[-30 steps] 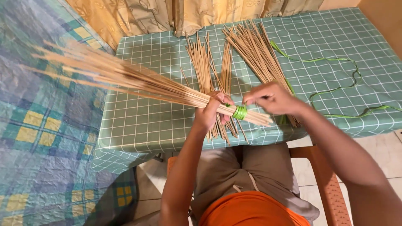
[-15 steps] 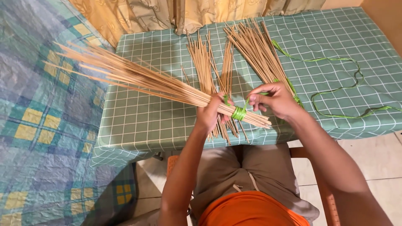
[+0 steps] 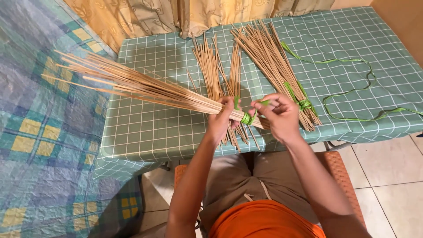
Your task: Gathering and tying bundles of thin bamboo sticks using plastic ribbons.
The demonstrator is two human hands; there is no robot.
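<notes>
The stick bundle (image 3: 145, 90) lies gripped at its bound end in the closed fingers of the left hand (image 3: 222, 119), fanning out leftward past the surface (image 3: 145, 132) edge. The right hand (image 3: 280, 115) pinches the green ribbon (image 3: 247, 118) wrapped around it. Loose sticks (image 3: 216, 70) and a tied bundle (image 3: 277, 66) lie beyond; open checked cloth spreads right, crossed by trailing ribbon (image 3: 352, 92).
</notes>
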